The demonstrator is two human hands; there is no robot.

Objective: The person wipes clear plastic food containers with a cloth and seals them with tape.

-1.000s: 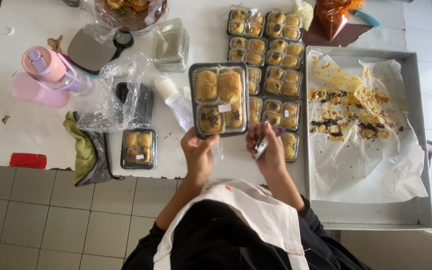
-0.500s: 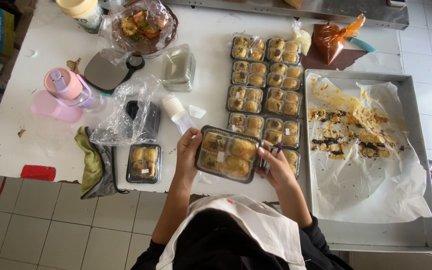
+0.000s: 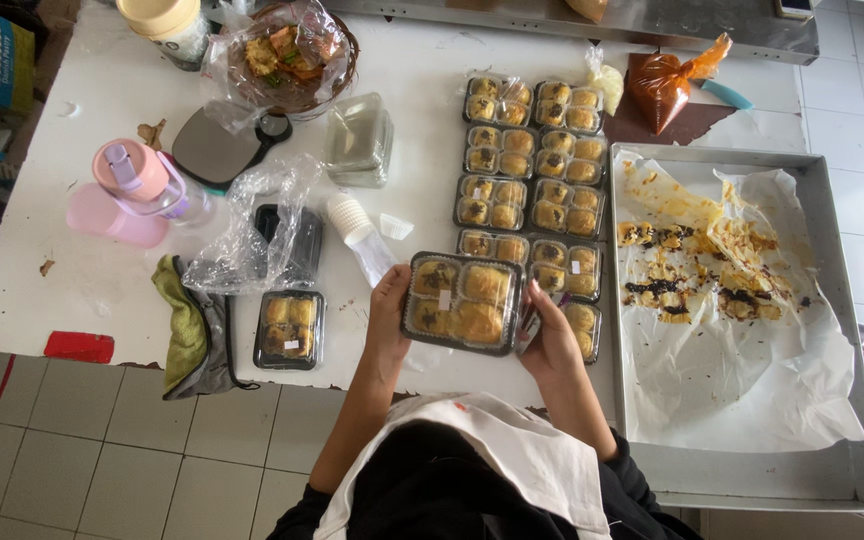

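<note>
Both hands on one clear lidded pastry box (image 3: 462, 302), four golden pastries inside, small white sticker on lid. Box sits between the hands, just above the near table edge, slightly tilted; can't tell if it's lifted or resting on the white table (image 3: 82, 290).

Left hand (image 3: 389, 312) clamps the box's left short side, fingers wrapped up along the edge. Right hand (image 3: 549, 335) closes on the right short side, fingers curled round the corner; looks like something small and dark is tucked in the fingers, too small to ID. Long axis of box runs left-right, hand to hand. Neither hand nearer, grip is symmetric.

Surroundings:
- Directly beyond and right of the box: packed boxes (image 3: 532, 160) in two columns, touching each other. Nearest row is partly hidden under the held box's far edge. One more box peeks out by the right hand.
- Right: big metal tray (image 3: 832, 300) w/ crumpled paper and crumb residue, near the right hand, no gap to speak of.
- Left: white squeeze bottle (image 3: 362, 235) lying just beside left hand, then crinkled plastic bag (image 3: 252, 225), lone filled box (image 3: 289, 328) at table edge, green cloth (image 3: 182, 325).

Open room: bare strip btwn left hand and lone box, plus near edge below. Right side and far side are tight.
</note>
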